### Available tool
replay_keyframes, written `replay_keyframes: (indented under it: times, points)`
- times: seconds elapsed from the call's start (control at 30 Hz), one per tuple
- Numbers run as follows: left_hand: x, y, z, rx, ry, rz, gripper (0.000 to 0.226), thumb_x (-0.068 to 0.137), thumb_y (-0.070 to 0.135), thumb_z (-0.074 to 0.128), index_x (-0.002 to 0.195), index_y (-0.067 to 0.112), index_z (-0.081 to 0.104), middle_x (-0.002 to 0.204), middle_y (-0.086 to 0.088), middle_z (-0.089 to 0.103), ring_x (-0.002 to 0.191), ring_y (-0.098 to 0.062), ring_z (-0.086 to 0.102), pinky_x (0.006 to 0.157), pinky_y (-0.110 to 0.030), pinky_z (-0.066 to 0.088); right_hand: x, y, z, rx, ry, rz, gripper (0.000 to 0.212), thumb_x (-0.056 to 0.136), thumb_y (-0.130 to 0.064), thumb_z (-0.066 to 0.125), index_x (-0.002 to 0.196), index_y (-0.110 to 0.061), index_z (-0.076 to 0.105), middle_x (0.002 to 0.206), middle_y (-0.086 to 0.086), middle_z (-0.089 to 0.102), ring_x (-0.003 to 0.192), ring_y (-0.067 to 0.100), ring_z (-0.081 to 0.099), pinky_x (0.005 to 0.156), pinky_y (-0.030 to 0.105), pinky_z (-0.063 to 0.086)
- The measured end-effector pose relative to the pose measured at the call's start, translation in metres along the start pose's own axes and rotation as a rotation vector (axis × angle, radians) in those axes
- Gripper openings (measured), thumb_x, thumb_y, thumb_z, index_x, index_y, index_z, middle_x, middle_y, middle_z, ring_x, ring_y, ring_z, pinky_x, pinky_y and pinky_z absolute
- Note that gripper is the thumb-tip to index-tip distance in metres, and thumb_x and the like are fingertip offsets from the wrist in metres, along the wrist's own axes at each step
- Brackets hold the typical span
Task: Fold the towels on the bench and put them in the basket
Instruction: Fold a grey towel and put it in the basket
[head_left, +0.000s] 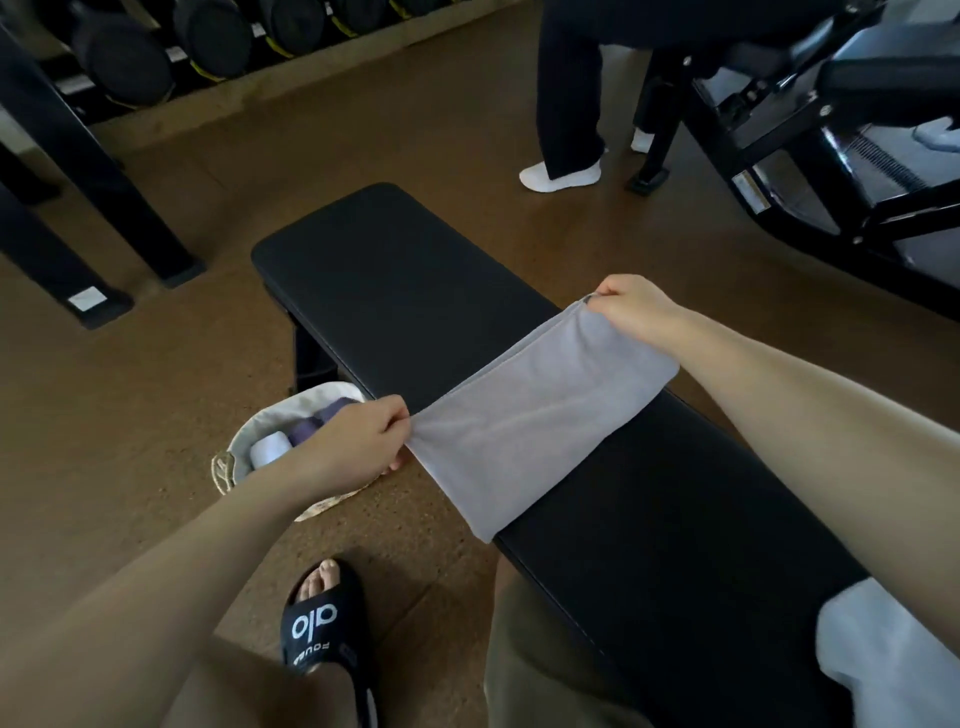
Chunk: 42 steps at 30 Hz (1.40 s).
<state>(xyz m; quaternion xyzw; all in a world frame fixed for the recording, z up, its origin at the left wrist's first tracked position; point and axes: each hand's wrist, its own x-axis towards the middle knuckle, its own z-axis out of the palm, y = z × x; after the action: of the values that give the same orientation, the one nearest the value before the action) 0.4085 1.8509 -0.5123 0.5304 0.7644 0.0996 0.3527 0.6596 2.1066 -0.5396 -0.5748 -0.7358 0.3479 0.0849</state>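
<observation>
Basket (244, 441) (left hand (348, 447) partly covers it) sits beside bench (395, 270).

One black padded worktop (395, 270). Two towels on it: a grey cloth one (524, 421) and a white one (893, 654). One woven, cloth-lined basket (228, 467) holding two rolled towels, white (269, 448) and purple (306, 431). One black slide sandal (319, 623).

towel (530, 415): soft matt cloth | bench (395, 270): smooth matt padding | basket (228, 467): woven
</observation>
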Motion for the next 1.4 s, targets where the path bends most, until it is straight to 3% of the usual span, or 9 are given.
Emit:
replay_keyframes:
  times: [0.27, 0.4, 0.67, 0.93, 1.03, 1.13, 1.23, 1.3, 1.4]
  points:
    - [0.008, -0.001, 0.006, 0.147, 0.057, 0.012, 0.023, 0.104, 0.024, 0.039, 0.087, 0.019, 0.052, 0.085, 0.0, 0.063, 0.082, -0.019, 0.061, 0.075, -0.04, 0.048, 0.004, 0.013, 0.025, -0.091, 0.141, -0.097, 0.021, 0.106, -0.028, 0.047, 0.097, -0.013, 0.058, 0.081, 0.003, 0.061, 0.065, 0.018, 0.054, 0.06, 0.036, 0.043]
    - [0.008, 0.004, 0.01, 0.147, 0.146, 0.081, 0.024, 0.105, 0.038, 0.044, 0.09, 0.021, 0.049, 0.079, 0.001, 0.061, 0.074, -0.015, 0.058, 0.067, -0.037, 0.047, 0.004, 0.014, 0.025, -0.107, 0.128, -0.128, 0.019, 0.106, -0.028, 0.047, 0.101, -0.012, 0.058, 0.083, 0.005, 0.062, 0.065, 0.018, 0.054, 0.06, 0.036, 0.044]
    - [0.018, 0.001, 0.013, 0.194, 0.146, 0.078, 0.02, 0.104, 0.024, 0.045, 0.084, 0.023, 0.044, 0.079, 0.0, 0.059, 0.072, -0.018, 0.057, 0.06, -0.034, 0.042, 0.007, 0.01, 0.019, -0.237, 0.146, -0.154, 0.024, 0.108, -0.031, 0.043, 0.099, -0.013, 0.054, 0.078, 0.002, 0.06, 0.064, 0.015, 0.054, 0.053, 0.029, 0.036]
    - [0.022, -0.003, 0.016, 0.159, 0.172, 0.009, 0.014, 0.099, 0.023, 0.047, 0.086, 0.021, 0.048, 0.079, 0.0, 0.061, 0.071, -0.017, 0.059, 0.058, -0.034, 0.045, 0.01, 0.011, 0.029, -0.389, 0.144, -0.146, 0.021, 0.109, -0.035, 0.042, 0.109, -0.017, 0.051, 0.095, 0.005, 0.065, 0.072, 0.013, 0.059, 0.057, 0.028, 0.041]
    - [0.024, -0.003, 0.016, 0.221, 0.21, 0.035, 0.009, 0.098, 0.024, 0.047, 0.089, 0.022, 0.048, 0.088, 0.001, 0.058, 0.077, -0.019, 0.058, 0.059, -0.034, 0.046, 0.002, 0.009, 0.028, -0.45, 0.243, -0.173, 0.028, 0.107, -0.033, 0.045, 0.127, -0.014, 0.051, 0.119, 0.01, 0.061, 0.093, 0.022, 0.064, 0.074, 0.034, 0.051]
    - [0.024, -0.002, 0.019, 0.315, 0.266, 0.089, 0.014, 0.102, 0.034, 0.044, 0.096, 0.023, 0.048, 0.094, 0.003, 0.053, 0.079, -0.018, 0.058, 0.064, -0.038, 0.053, -0.03, 0.0, 0.039, -0.55, 0.392, -0.438, 0.029, 0.102, -0.027, 0.049, 0.127, -0.013, 0.057, 0.122, 0.011, 0.059, 0.106, 0.028, 0.06, 0.09, 0.041, 0.047]
    - [0.025, -0.002, 0.021, 0.339, 0.27, 0.128, 0.014, 0.105, 0.035, 0.043, 0.099, 0.023, 0.05, 0.097, 0.004, 0.052, 0.08, -0.017, 0.059, 0.068, -0.043, 0.057, -0.082, -0.002, 0.06, -0.434, 0.193, -0.684, 0.03, 0.099, -0.028, 0.047, 0.119, -0.015, 0.065, 0.121, 0.003, 0.062, 0.112, 0.023, 0.057, 0.098, 0.038, 0.043]
    - [0.026, -0.004, 0.021, 0.331, 0.253, 0.131, 0.012, 0.105, 0.032, 0.044, 0.099, 0.023, 0.05, 0.099, 0.003, 0.053, 0.082, -0.019, 0.06, 0.07, -0.044, 0.057, -0.104, 0.007, 0.074, -0.459, 0.029, -0.724, 0.037, 0.102, -0.034, 0.043, 0.128, -0.019, 0.065, 0.137, -0.001, 0.056, 0.127, 0.017, 0.049, 0.11, 0.034, 0.036]
    - [0.029, -0.004, 0.02, 0.308, 0.233, 0.123, 0.011, 0.105, 0.027, 0.045, 0.098, 0.021, 0.051, 0.1, 0.001, 0.053, 0.082, -0.019, 0.059, 0.07, -0.041, 0.055, -0.105, 0.019, 0.075, -0.563, -0.027, -0.695, 0.049, 0.105, -0.041, 0.034, 0.15, -0.026, 0.049, 0.161, -0.003, 0.035, 0.15, 0.016, 0.027, 0.123, 0.034, 0.016]
